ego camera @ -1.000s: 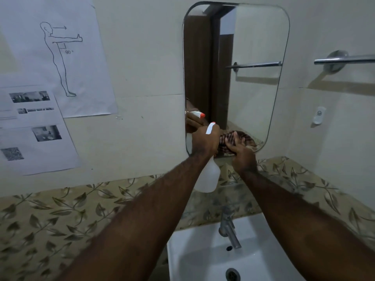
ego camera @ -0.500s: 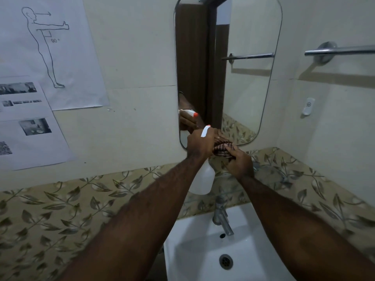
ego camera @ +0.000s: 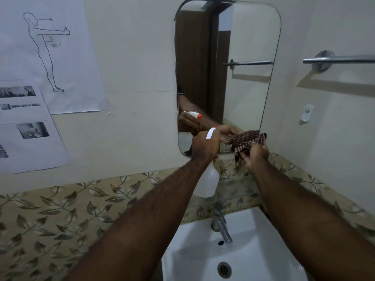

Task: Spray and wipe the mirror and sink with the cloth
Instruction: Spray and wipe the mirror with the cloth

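The step in hand looks like wiping the lower part of the mirror (ego camera: 227, 67), which hangs in the upper centre of the frame. The right hand (ego camera: 256, 157) is closed around a bunched striped cloth (ego camera: 246, 141) and presses it against the glass at the mirror's lower right corner. The left hand (ego camera: 205, 147) is wrapped tight around the neck of a white spray bottle (ego camera: 207, 182), whose body hangs below the fist just in front of the mirror's bottom edge; the reflection shows its orange-tipped nozzle aimed at the glass.

To wipe well, the cloth would do better opened flatter, so that more of it meets the glass; as bunched as it is, only a small patch seems to touch. Strokes should overlap and run right out to the rounded edge, where spray tends to collect. The bottle sits close to the cloth, so keeping the left hand off to the left would leave the right hand room to sweep across.

The sink (ego camera: 255, 250) lies at the bottom centre of the frame, below both forearms, with its tap (ego camera: 220, 224) at the back rim. It appears dry, so it probably remains to be done after the mirror.
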